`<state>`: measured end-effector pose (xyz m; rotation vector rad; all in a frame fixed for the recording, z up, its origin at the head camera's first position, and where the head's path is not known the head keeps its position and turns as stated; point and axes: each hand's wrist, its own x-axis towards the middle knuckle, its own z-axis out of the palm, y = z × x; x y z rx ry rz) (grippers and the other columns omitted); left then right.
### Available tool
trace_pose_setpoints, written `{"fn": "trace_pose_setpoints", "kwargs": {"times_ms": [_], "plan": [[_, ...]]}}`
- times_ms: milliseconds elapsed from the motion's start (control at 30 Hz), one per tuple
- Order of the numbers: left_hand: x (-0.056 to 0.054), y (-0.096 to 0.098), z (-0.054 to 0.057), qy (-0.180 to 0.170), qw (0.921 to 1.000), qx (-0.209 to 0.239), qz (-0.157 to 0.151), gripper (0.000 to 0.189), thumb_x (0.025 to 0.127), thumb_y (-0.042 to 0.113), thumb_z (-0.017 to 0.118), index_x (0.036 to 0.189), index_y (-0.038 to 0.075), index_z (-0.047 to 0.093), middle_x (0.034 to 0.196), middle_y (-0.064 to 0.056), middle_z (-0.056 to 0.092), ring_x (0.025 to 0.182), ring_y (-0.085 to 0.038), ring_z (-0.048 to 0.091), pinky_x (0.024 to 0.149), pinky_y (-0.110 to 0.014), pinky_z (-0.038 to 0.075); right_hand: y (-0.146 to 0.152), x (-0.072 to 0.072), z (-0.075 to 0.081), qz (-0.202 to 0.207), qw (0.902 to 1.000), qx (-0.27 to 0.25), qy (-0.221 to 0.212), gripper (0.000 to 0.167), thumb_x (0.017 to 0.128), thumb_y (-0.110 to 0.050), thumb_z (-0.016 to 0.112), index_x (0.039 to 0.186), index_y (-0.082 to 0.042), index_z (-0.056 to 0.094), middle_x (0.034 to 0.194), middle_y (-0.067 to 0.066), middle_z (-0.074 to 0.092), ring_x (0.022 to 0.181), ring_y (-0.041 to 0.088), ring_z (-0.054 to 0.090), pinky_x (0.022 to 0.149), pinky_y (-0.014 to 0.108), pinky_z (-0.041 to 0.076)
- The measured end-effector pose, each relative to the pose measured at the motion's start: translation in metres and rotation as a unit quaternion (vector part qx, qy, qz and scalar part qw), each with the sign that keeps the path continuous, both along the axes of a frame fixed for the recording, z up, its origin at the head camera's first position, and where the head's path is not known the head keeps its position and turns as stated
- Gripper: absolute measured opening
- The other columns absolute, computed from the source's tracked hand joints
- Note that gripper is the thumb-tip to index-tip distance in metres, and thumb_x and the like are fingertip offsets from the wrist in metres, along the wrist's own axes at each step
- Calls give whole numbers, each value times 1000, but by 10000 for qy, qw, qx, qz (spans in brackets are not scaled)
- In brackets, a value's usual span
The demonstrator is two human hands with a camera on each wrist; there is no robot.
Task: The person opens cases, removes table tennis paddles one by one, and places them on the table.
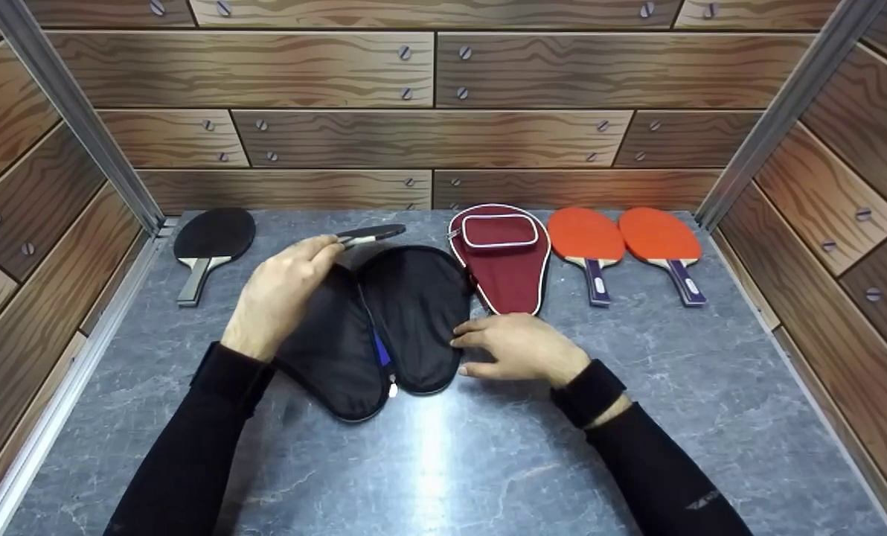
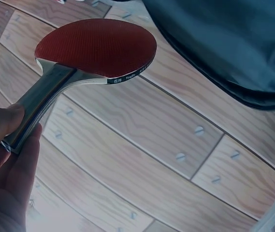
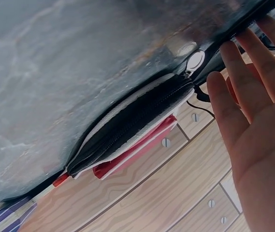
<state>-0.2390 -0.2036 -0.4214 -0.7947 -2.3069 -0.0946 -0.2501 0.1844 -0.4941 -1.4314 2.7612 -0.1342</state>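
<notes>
My left hand [image 1: 283, 294] pinches the handle of a table tennis paddle [image 2: 96, 48] between thumb and fingers. Held nearly edge-on in the head view, the paddle is raised above the far side of an unfolded black paddle case [image 1: 417, 320]. Its red rubber shows in the left wrist view, with the grey-green handle in my fingers. A strip of blue lies between the case's two halves. My right hand [image 1: 522, 346] is at the case's right edge, its fingers spread and fairly straight, fingertips right at the rim.
A red zipped paddle case [image 1: 499, 260] with white piping lies just right of the black one. Two paddles, an orange-red paddle [image 1: 586, 234] and its twin [image 1: 659, 234], lie farther right. Another black paddle [image 1: 215, 234] is at the back left. Wood-patterned walls [image 1: 436, 138] enclose the table.
</notes>
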Motion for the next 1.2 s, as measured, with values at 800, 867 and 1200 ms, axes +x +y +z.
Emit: {"fn": "trace_pose_setpoints", "kwargs": {"times_ms": [800, 867, 1200], "plan": [[-30, -62, -10, -617, 9909, 1026, 616, 23, 113, 9, 71, 131, -1, 83, 137, -20, 86, 116, -48, 86, 94, -64, 72, -2, 1, 0, 3, 10000, -17, 28, 48, 111, -53, 74, 145, -21, 85, 151, 2, 83, 141, 21, 79, 110, 50, 69], [-32, -66, -12, -678, 9895, 1072, 686, 23, 114, 9, 71, 131, 0, 83, 138, -19, 86, 117, -49, 86, 94, -64, 72, -1, 1, 0, 8, 10000, -14, 39, 47, 111, -53, 74, 145, -21, 85, 150, 2, 83, 140, 21, 79, 110, 50, 69], [-40, -83, -25, -946, 9860, 1143, 756, 26, 109, -3, 67, 131, -4, 82, 141, -24, 84, 122, -51, 84, 102, -66, 70, -1, 2, 1, -41, 10000, 20, -5, 48, 111, -54, 74, 146, -22, 85, 152, 2, 82, 141, 21, 79, 110, 51, 69]]}}
